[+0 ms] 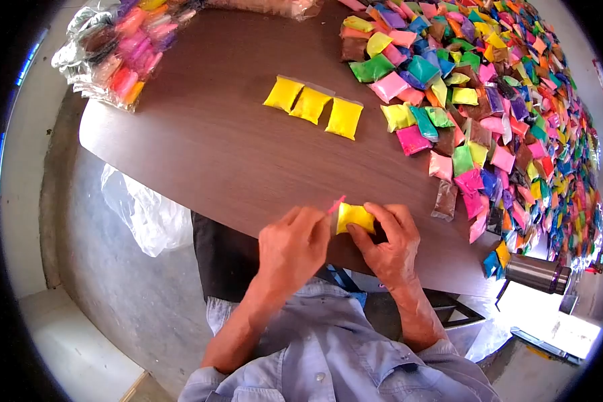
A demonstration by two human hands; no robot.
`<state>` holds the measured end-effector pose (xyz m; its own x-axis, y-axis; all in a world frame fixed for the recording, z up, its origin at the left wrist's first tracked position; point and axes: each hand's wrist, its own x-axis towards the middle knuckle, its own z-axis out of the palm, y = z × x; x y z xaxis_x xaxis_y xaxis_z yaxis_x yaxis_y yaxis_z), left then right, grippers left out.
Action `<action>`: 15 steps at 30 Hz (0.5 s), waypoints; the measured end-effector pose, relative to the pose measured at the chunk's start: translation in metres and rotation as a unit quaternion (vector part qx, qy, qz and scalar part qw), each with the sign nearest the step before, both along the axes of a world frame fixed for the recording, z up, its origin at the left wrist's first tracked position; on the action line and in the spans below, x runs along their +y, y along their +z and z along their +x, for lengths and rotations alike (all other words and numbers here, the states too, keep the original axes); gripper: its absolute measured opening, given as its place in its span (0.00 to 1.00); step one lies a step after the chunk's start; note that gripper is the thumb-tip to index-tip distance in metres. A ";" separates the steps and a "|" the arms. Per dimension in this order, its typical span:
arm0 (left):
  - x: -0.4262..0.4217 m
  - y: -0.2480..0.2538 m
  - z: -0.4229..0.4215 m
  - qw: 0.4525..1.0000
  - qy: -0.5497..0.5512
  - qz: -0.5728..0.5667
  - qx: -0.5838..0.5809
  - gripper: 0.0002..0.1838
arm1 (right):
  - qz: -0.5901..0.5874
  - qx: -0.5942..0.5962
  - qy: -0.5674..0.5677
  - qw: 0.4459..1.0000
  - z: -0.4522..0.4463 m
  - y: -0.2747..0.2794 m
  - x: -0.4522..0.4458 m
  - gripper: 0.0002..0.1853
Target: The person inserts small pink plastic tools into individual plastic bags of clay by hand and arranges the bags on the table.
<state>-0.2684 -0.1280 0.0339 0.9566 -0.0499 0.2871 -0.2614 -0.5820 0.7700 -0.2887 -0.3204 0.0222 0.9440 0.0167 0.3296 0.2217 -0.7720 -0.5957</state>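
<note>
My right hand (390,241) pinches a small clear packet of yellow clay-like filling (354,218) between thumb and fingers, just above the table's near edge. Close on its left side, my left hand (291,242) is closed, and a thin pink stick-like piece (337,204) sticks out from its fingers at the packet's upper left corner. Most of that pink piece is hidden by the fingers. Farther up the table lie three similar yellow packets in a slanted row: a left one (283,94), a middle one (310,104) and a right one (344,118).
A large heap of small multicoloured packets (476,97) covers the table's right side. Clear bags of coloured packets (117,57) lie at the far left. A metal cylinder (537,273) stands out at the right edge. White plastic (147,213) hangs below the brown table (201,134).
</note>
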 end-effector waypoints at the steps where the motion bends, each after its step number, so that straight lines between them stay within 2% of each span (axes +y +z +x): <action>1: -0.004 0.002 -0.004 1.000 0.000 0.000 0.001 0.04 | 0.000 0.001 0.000 1.000 -0.001 0.000 0.000 0.23; 3: -0.010 0.005 -0.011 0.998 -0.030 0.023 0.051 0.04 | 0.011 0.011 -0.016 1.000 -0.002 0.002 0.001 0.22; 8: -0.001 -0.009 -0.001 0.997 0.010 0.067 0.043 0.04 | 0.020 -0.001 -0.021 1.000 0.000 0.005 0.002 0.22; 12: 0.000 0.000 0.001 0.999 0.018 0.044 0.027 0.04 | 0.026 -0.018 -0.014 0.999 0.002 0.000 0.002 0.21; 15: -0.010 0.004 -0.013 0.998 -0.028 -0.004 0.059 0.02 | 0.016 -0.017 -0.015 1.000 0.002 0.001 0.001 0.20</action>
<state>-0.2810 -0.1381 0.0381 0.9795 -0.1017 0.1739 -0.2008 -0.5623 0.8022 -0.2870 -0.3196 0.0229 0.9320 -0.0220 0.3619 0.2198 -0.7595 -0.6122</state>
